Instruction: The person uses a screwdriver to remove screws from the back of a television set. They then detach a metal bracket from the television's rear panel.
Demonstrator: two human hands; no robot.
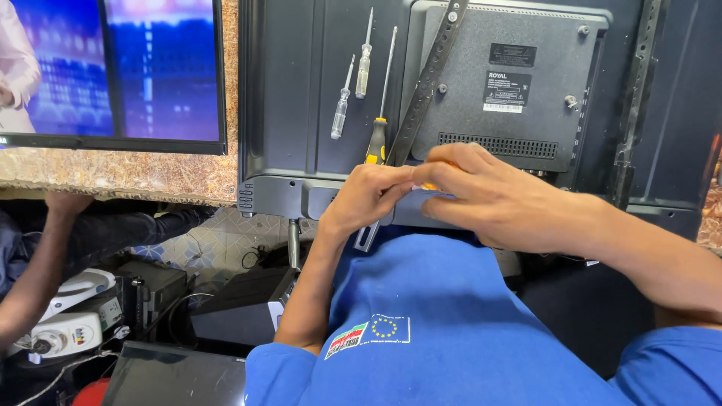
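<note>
Three screwdrivers are counted on the back panel of the television (301, 90), which lies face-down on the bench: two small clear-handled ones (342, 105) (364, 68) and one yellow-and-black-handled screwdriver (378, 135). All three are laid with long axes nearly parallel, handles toward the person, tips pointed away and slightly to the right. One perforated metal mounting bracket (429, 75) is seen running diagonally over the panel; a second bracket (635, 90) stands along the right side.

Two hands are brought together at the panel's near edge. The left hand (365, 199) is closed, fingertips pressed against the right hand (481, 192), which is pinched narrowly on a small orange object (430, 186). That object is mostly hidden, so its axis cannot be told.

One lit screen (113, 68) is noted to the left, and one other person's arm (37, 263) is seen at the far left.
</note>
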